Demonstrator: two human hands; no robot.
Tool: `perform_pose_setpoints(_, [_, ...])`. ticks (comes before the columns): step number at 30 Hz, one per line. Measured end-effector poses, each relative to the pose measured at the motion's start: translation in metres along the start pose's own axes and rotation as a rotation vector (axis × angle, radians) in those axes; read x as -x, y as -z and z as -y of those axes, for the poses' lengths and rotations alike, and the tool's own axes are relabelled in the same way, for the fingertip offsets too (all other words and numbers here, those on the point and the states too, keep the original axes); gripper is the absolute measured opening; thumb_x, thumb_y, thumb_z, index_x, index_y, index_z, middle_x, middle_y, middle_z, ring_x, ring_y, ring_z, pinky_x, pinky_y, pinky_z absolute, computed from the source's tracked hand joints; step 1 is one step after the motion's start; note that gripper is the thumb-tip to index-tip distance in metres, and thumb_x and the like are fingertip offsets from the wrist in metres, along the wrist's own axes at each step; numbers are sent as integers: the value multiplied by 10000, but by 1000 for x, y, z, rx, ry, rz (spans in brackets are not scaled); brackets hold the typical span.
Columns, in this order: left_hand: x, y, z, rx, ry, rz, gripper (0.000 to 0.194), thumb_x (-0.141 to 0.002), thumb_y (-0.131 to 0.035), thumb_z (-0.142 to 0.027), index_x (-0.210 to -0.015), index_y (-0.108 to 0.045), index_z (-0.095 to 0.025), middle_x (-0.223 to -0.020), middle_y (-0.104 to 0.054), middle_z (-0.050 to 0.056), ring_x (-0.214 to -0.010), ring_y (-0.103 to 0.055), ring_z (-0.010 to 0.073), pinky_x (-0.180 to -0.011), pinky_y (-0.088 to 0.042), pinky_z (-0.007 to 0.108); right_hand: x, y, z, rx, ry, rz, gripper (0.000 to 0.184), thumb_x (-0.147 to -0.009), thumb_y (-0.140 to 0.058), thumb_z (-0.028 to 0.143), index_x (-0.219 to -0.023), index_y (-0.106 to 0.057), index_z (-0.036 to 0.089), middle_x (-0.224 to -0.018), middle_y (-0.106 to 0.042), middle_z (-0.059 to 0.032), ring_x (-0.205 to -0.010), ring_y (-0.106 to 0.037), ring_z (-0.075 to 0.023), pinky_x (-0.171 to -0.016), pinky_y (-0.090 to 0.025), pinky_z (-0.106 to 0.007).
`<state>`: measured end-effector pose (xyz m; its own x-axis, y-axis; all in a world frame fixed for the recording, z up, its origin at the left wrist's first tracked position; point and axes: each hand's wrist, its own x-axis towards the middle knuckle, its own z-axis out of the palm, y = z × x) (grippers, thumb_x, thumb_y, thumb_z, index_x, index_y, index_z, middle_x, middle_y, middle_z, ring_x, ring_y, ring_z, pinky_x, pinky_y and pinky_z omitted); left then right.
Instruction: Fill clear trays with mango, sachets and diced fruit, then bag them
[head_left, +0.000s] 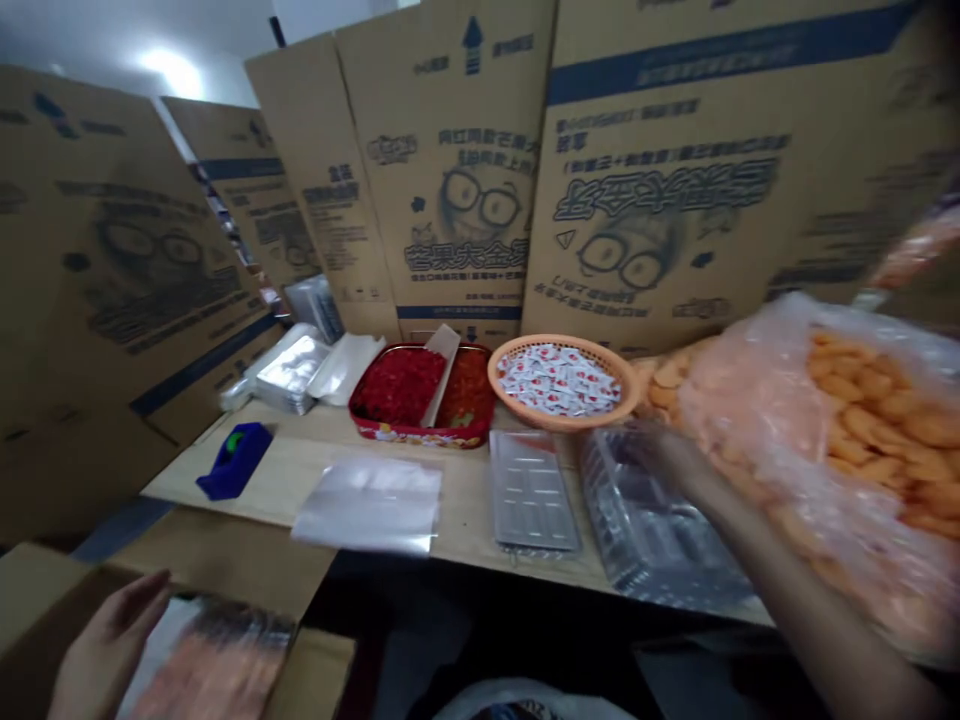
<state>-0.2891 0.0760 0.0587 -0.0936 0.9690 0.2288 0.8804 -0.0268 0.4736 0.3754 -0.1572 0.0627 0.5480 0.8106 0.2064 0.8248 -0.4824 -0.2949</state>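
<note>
Clear plastic trays (pixel 667 550) are where the right hand (pixel 660 450) is at, nested at the front right of the table (pixel 457 515), between a flatter compartment tray (pixel 532 490) and that big bag of orange pieces (pixel 862 400). With thin stuff like this I'd pinch lightly at a rim and peel one off, since a hard squeeze would probably buckle it and nested ones likely cling. Steadying the rest of the stack should help too. Posewise, the right forearm comes in from the bottom right corner and slants up and left across the trays, hand low over the far end. Fingers there are a dark blur, so I honestly can't tell if they're closed on a tray or just resting. Left hand (pixel 105 640) is way off at lower left, beside a filled pack (pixel 217 660) in an open carton (pixel 319 670), fingertips pointing up and right; can't tell whether it's gripping the pack either.
</note>
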Motion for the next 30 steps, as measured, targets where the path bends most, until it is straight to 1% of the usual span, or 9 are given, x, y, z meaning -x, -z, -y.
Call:
perform_pose_setpoints(2, [0, -8, -49, 87, -41, 122, 398, -667, -487, -590, -936, -600, -320, -869, -698, -91, -894, -642, 249, -788, -521, 408, -6, -8, -10, 5, -10, 30, 191, -750, -542, 125, -904, -656, 132, -955, -656, -131, -862, -608, -223, -766, -467, -318])
perform_pose_setpoints(4, [9, -20, -105, 263, -193, 233, 456, -628, -557, -587, -933, -631, -255, -1005, -690, 2, -994, -612, 265, -861, -490, 379, -9, -13, -15, 7, -12, -2, 156, -744, -560, 130, -864, -659, 139, -906, -655, -116, -854, -602, -222, -765, -462, -323])
perform_pose_setpoints(7, [30, -44, -179, 401, -400, 387, 394, -696, -554, -553, -872, -648, -214, -1056, -672, 61, -1016, -599, 247, -900, -457, 353, -10, -12, -19, -18, 59, -61, 123, -743, -559, 125, -807, -661, 151, -852, -642, -99, -836, -589, -217, -746, -454, -325])
perform_pose_setpoints(13, [89, -100, -278, 638, -694, 699, 205, -795, -522, -350, -845, -651, -198, -1009, -672, 71, -971, -603, 188, -893, -445, 321, -8, -5, -18, 9, 98, -129, 142, -773, -543, 146, -804, -680, 159, -842, -630, -93, -835, -567, -235, -729, -419, -362])
perform_pose_setpoints(19, [149, -147, -351, 803, -641, 994, 208, -787, -528, -254, -939, -641, -169, -1000, -664, 80, -923, -612, 176, -843, -474, 310, -2, 2, -12, 90, 39, -99, 216, -817, -530, 187, -964, -687, 170, -972, -617, -127, -950, -534, -275, -781, -388, -398])
perform_pose_setpoints(21, [168, -155, -372, 792, -718, 993, 308, -798, -525, -263, -1080, -611, -175, -1136, -619, 100, -1047, -572, 197, -918, -448, 340, -1, 2, -11, 104, 32, -40, 226, -805, -566, 193, -999, -677, 161, -1028, -608, -142, -979, -526, -276, -800, -389, -389])
perform_pose_setpoints(23, [185, -159, -389, 747, -891, 986, 453, -799, -550, -317, -1231, -537, -182, -1324, -497, 121, -1233, -446, 229, -1041, -352, 377, -1, 1, -10, 104, 36, 0, 220, -804, -574, 181, -998, -674, 154, -1021, -621, -137, -957, -543, -252, -803, -396, -361])
perform_pose_setpoints(26, [205, -165, -403, 621, -1063, 1059, 621, -809, -531, -438, -1359, -412, -175, -1479, -279, 128, -1367, -243, 252, -1117, -230, 385, -3, -1, -12, 99, 47, -3, 163, -811, -558, 165, -917, -682, 155, -935, -648, -115, -890, -573, -222, -777, -408, -329])
perform_pose_setpoints(30, [216, -174, -405, 595, -1039, 1124, 680, -854, -433, -477, -1434, -255, -169, -1513, -178, 120, -1394, -132, 234, -1132, -186, 381, -5, -3, -18, 66, 80, -77, 122, -786, -578, 158, -854, -679, 156, -889, -653, -106, -889, -578, -229, -769, -410, -338])
